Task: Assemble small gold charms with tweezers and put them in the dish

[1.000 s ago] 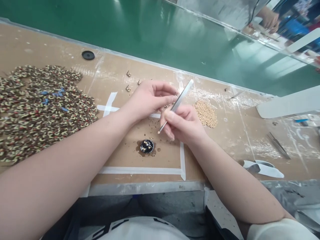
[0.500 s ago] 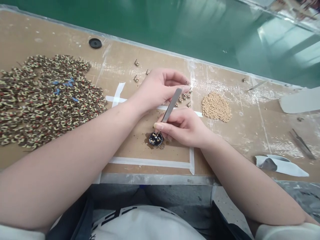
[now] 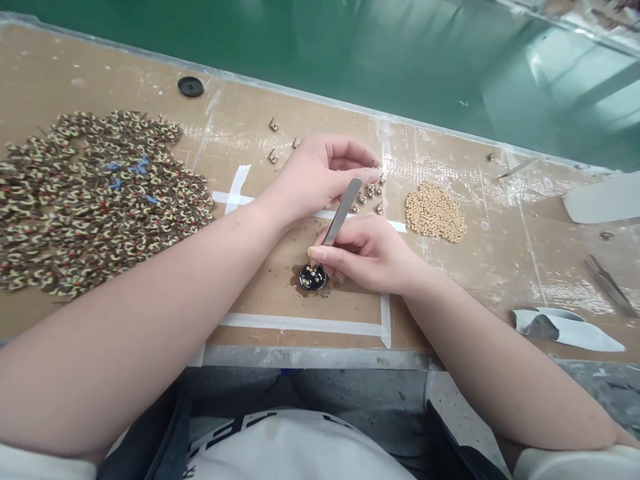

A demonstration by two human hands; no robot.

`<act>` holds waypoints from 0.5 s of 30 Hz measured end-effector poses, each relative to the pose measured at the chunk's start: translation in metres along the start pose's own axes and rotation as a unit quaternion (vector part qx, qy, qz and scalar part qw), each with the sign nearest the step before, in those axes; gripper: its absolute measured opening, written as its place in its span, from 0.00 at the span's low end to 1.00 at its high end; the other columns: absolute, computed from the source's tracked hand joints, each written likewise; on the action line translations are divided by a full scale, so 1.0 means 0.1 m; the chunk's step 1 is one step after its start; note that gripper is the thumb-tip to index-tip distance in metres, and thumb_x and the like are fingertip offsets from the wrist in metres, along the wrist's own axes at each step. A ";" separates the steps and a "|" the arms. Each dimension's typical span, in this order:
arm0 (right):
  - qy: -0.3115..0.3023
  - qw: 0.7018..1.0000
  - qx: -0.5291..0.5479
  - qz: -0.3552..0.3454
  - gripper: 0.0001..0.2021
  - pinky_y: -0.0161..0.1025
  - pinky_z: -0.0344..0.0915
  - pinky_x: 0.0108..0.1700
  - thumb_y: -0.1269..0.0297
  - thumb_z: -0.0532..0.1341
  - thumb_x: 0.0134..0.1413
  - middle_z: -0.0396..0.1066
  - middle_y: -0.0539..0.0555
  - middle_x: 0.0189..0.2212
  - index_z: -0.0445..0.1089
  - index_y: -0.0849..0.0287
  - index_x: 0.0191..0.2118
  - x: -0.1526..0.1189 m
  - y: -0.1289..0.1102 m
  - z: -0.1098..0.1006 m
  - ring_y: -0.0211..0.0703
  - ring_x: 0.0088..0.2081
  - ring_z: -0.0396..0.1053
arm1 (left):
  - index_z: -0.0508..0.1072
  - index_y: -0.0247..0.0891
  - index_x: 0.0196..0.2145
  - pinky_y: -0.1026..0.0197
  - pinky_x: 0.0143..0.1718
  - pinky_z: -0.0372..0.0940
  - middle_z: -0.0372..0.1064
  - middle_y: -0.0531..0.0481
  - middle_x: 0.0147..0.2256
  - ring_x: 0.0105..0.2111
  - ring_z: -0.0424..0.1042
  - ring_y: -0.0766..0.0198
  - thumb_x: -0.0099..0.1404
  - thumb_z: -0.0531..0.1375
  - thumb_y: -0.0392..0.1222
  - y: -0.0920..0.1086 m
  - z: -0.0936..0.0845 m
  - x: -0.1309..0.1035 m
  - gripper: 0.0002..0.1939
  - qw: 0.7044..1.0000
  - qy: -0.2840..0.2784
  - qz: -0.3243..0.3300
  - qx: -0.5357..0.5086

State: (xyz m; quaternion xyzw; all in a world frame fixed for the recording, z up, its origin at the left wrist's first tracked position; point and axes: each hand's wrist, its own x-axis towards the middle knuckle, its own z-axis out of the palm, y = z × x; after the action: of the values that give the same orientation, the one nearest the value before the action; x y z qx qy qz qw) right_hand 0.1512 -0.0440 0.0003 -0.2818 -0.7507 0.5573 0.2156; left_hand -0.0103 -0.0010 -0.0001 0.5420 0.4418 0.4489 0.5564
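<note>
My right hand point(image 3: 367, 257) is closed around metal tweezers point(image 3: 343, 212), whose tips point down into a small round black dish point(image 3: 321, 285). Dark glossy liquid and several pale bead-like pieces are in the dish. Beyond it, my left hand point(image 3: 320, 170) is closed, thumb and forefinger pinched together. A tiny dark bit shows at those fingertips, too small to name. Several small brownish pieces with thin stems point(image 3: 370, 191) lie just beneath the left fingertips. Whether the tweezers grip a bead cannot be seen.
At left spreads a large heap of brown and cream pieces point(image 3: 100, 207). A pile of tan beads point(image 3: 434, 212) lies to the right. Further right are spare tweezers point(image 3: 610, 285) and a white strip point(image 3: 583, 333). A black lid point(image 3: 191, 87) rests at the back; white tape point(image 3: 305, 325) marks the board.
Both hands and the tweezers hold nearly the same pose over the dish. The view has shifted very slightly; nothing else visibly differs.
</note>
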 end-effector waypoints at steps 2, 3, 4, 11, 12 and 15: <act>0.011 0.999 0.051 0.005 0.22 0.36 0.59 0.24 0.49 0.70 0.67 0.70 0.50 0.19 0.75 0.60 0.27 0.00 0.00 0.00 0.36 0.21 0.65 | 0.82 0.37 0.41 0.55 0.38 0.71 0.82 0.45 0.40 0.38 0.78 0.56 0.63 0.74 0.42 -0.02 0.00 0.01 0.11 1.000 -0.003 0.004 -0.001; 0.022 0.996 0.088 0.005 0.21 0.36 0.60 0.23 0.49 0.70 0.66 0.71 0.50 0.19 0.76 0.60 0.28 0.00 0.00 -0.01 0.36 0.20 0.66 | 0.82 0.37 0.40 0.56 0.37 0.70 0.82 0.45 0.40 0.38 0.78 0.56 0.64 0.74 0.42 -0.03 -0.01 0.02 0.10 1.000 -0.008 0.010 -0.007; 0.035 0.991 0.130 0.001 0.20 0.36 0.60 0.22 0.49 0.71 0.66 0.72 0.50 0.20 0.77 0.60 0.30 0.01 0.01 -0.02 0.36 0.19 0.66 | 0.82 0.36 0.40 0.57 0.36 0.70 0.82 0.45 0.40 0.38 0.78 0.57 0.64 0.74 0.42 -0.04 -0.02 0.02 0.09 1.000 -0.011 0.015 -0.015; 0.200 0.919 0.329 -0.084 0.20 0.33 0.53 0.16 0.45 0.68 0.67 0.59 0.42 0.17 0.71 0.54 0.30 0.12 0.04 -0.28 0.31 0.14 0.48 | 0.84 0.39 0.42 0.63 0.23 0.60 0.80 0.48 0.33 0.23 0.67 0.68 0.63 0.74 0.45 0.03 -0.02 0.00 0.12 0.999 -0.014 -0.020 -0.047; 0.211 0.912 0.340 -0.089 0.20 0.33 0.52 0.16 0.45 0.68 0.67 0.57 0.41 0.18 0.70 0.54 0.31 0.13 0.04 -0.32 0.31 0.15 0.46 | 0.85 0.39 0.42 0.63 0.22 0.59 0.79 0.48 0.32 0.22 0.66 0.69 0.63 0.75 0.46 0.05 -0.02 -0.01 0.12 0.999 -0.016 -0.024 -0.046; 0.235 0.898 0.360 -0.092 0.20 0.33 0.50 0.17 0.44 0.67 0.68 0.54 0.40 0.19 0.69 0.53 0.33 0.16 0.06 -0.41 0.32 0.16 0.43 | 0.85 0.40 0.42 0.64 0.21 0.58 0.79 0.48 0.31 0.21 0.66 0.69 0.62 0.75 0.47 0.10 -0.03 -0.02 0.13 0.998 -0.010 -0.034 -0.042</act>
State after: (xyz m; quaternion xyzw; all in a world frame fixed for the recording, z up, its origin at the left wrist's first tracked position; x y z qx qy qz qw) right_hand 0.1667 -0.0028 0.0061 -0.2376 -0.4491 0.6848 0.5224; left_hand -0.0135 -0.0028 0.0101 0.5071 0.4350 0.4425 0.5982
